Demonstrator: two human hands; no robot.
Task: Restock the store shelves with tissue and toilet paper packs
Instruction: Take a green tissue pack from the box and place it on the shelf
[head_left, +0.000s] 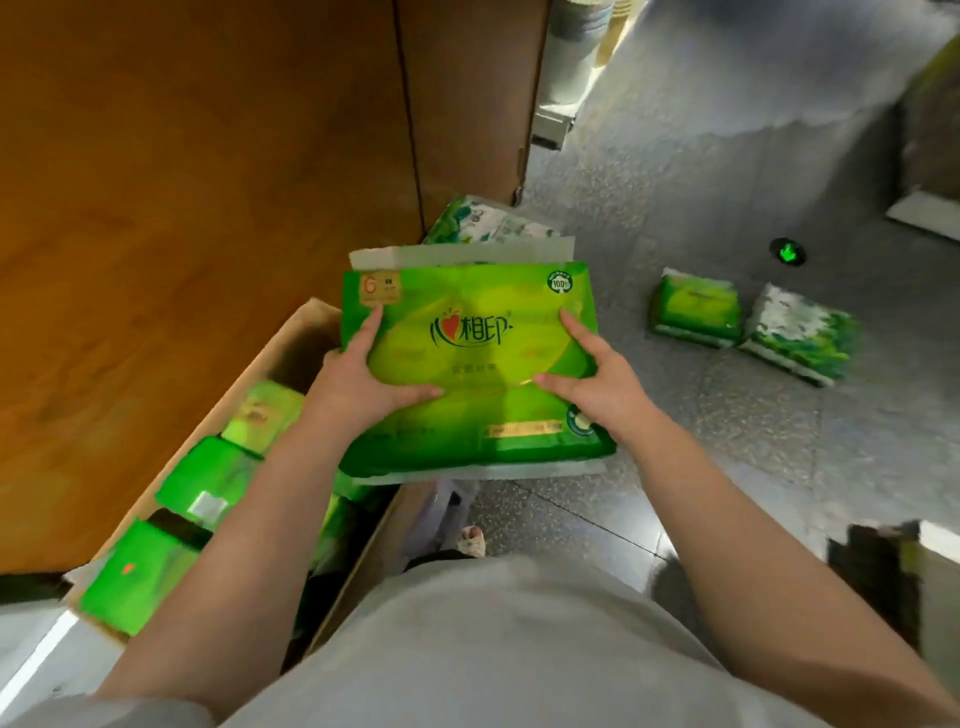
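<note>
Wooden shelf side (208, 182) fills the left; grey floor (727, 467) lies right. Open cardboard box (291, 358) below your arms holds more green packs (208, 480), likely your supply. The green tissue pack (472, 364) sits flat between your hands above the box, label up, probably so you can square it for shelving. Left hand (363, 379) and right hand (597, 384): each grip clamps a side, thumbs on top. Two packs (748, 325) lie apart on the floor.

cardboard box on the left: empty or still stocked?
Still stocked. The open cardboard box shows several green tissue packs inside; how deep they go cannot be told.
</note>
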